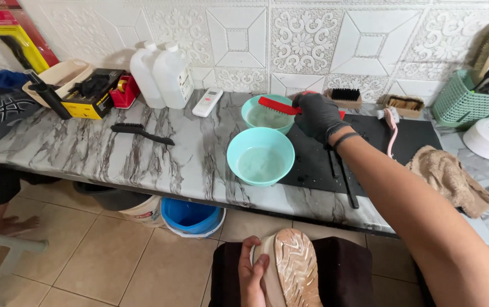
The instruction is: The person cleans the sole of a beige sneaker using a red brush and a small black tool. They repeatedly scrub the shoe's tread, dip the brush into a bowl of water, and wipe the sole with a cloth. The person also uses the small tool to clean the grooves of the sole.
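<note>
The right hand (317, 116), in a black glove, has its grip closed around the handle of a red brush (278, 106), holding the bristles over the far teal bowl (251, 111) near the back edge of the desk (142, 153). The left hand (251, 273) has its grip wrapped around a light shoe (291, 267), sole up, resting on the lap below the desk's front edge. A second teal bowl (260, 154) holding liquid sits closer to the front edge, touching the black mat (318, 165). To do this well, I judge the bristles should be wetted evenly without overloading, shaken off over the bowl, and the shoe kept firmly braced so drips fall away from the lap.
</note>
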